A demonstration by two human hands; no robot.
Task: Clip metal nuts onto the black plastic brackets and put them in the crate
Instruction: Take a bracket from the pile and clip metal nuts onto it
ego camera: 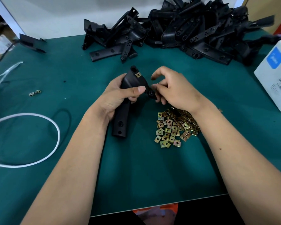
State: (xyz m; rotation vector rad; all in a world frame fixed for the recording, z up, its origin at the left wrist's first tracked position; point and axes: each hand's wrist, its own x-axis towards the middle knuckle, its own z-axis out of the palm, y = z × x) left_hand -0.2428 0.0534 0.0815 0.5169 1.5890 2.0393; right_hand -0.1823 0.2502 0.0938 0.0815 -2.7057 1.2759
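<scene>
Gold nuts (173, 127) lie under your right hand (173, 90), which pinches the black bracket (128, 95). Your left hand (118, 96) grips its middle above the desk (144, 176).

White box (276, 75) and white cable (55, 127) on green mat (136, 168).

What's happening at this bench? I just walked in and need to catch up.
A person is fitting metal nuts onto a black plastic bracket. The left hand grips the bracket, which already carries one clipped nut near its top. The right hand works at the bracket's side tab, fingers curled; whether it holds a nut is unclear. A pile of loose nuts lies under the right wrist, and a heap of brackets waits at the back of the green table.
</scene>
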